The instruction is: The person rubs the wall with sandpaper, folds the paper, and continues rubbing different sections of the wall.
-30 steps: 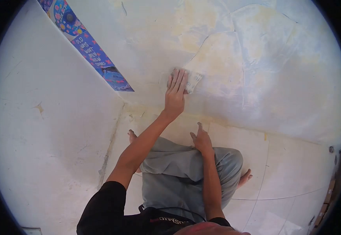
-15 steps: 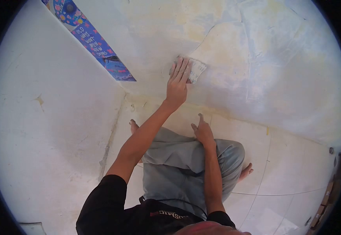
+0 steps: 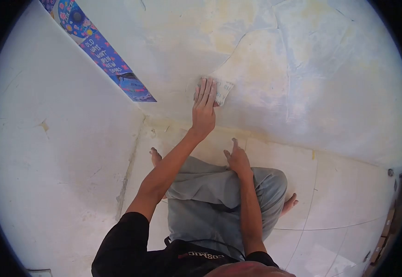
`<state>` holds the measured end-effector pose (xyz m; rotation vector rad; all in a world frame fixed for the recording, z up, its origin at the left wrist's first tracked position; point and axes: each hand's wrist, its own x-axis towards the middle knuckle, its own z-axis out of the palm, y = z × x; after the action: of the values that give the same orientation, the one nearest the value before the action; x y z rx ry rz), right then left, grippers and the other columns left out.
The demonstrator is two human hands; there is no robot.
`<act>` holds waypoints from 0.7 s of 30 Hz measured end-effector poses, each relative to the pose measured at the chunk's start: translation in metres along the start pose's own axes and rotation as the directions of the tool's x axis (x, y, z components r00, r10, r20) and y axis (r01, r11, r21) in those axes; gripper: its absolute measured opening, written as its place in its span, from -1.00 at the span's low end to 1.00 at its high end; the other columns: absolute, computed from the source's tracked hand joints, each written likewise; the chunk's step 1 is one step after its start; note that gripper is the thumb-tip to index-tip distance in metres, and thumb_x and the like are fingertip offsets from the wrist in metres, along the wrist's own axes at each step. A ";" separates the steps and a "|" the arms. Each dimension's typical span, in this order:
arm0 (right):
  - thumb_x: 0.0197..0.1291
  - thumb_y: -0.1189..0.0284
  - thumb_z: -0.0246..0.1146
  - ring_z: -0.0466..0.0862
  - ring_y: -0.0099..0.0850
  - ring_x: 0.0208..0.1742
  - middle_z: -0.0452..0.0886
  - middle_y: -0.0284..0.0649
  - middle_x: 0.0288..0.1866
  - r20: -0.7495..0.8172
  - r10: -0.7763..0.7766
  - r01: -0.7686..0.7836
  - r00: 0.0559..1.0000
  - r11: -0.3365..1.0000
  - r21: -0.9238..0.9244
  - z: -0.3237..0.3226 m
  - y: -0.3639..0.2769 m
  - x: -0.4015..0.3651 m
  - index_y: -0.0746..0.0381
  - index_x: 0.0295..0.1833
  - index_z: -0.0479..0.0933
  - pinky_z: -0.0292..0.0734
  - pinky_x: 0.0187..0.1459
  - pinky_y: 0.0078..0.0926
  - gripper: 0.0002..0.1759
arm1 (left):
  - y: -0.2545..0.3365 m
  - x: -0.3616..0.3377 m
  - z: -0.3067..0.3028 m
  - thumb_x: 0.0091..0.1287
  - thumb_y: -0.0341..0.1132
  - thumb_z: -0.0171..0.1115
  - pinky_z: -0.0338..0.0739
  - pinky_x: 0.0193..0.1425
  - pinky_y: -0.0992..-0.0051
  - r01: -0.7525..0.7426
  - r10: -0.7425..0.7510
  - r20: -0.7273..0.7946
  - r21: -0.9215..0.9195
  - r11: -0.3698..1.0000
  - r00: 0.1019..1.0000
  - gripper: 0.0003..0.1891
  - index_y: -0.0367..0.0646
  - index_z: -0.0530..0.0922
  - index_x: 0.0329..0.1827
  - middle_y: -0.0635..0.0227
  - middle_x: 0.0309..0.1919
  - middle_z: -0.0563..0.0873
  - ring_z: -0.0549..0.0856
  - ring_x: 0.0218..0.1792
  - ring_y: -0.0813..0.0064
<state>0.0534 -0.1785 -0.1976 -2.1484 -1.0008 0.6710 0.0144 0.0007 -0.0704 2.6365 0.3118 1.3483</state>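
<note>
My left hand (image 3: 204, 107) presses a sheet of sandpaper (image 3: 224, 91) flat against the wall (image 3: 256, 60), low down near the corner. The fingers lie straight over the sheet, and its printed, paler part sticks out to the right of them. Over my bent leg in grey trousers (image 3: 205, 182) rests my right hand (image 3: 239, 159), holding nothing. Its index finger and thumb are stretched out and apart; the other fingers are partly hidden. Grey dust coats the fingertips of my right hand.
A blue printed strip (image 3: 102, 53) is on the wall by the corner, left of my left hand. A second wall (image 3: 72, 152) closes the left side. Pale floor tiles (image 3: 330, 194) lie under me. Boxes (image 3: 381, 242) stand at the right edge.
My left hand and the sandpaper have slid a little down the wall and slightly left. The camera view has shifted slightly. My right hand stays on my leg.
</note>
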 end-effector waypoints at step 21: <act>0.35 0.21 0.21 0.59 0.21 0.11 0.58 0.33 0.06 0.016 0.001 -0.001 1.000 1.000 -0.024 0.000 -0.001 -0.002 0.32 0.54 0.05 0.50 0.13 0.05 -0.20 | 0.000 0.004 0.003 0.20 -0.70 -0.02 -0.04 0.60 -0.02 0.004 -0.004 0.020 -0.019 1.000 1.000 -0.29 -0.34 0.23 0.52 -0.03 0.52 0.26 0.13 0.57 -0.04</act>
<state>0.0515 -0.1790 -0.1964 -2.1679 -1.0208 0.6804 0.0191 0.0013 -0.0690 2.6309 0.2995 1.3161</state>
